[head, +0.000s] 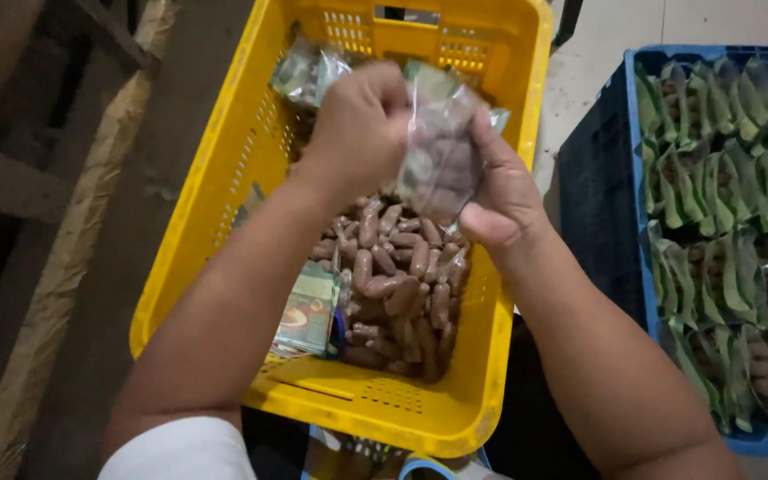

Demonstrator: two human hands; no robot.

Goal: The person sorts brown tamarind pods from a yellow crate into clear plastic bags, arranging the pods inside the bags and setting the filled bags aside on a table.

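Clear plastic pouch [437, 151] of brown pods, pinched shut between left hand [357, 133] and right hand [504, 191] over yellow crate [508, 293]. Probably light, crinkly, slippery; best gripped by the top edge.

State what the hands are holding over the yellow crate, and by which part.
Both hands hold one clear plastic packet of brown pods: the left hand grips its upper left edge, the right hand its right side.
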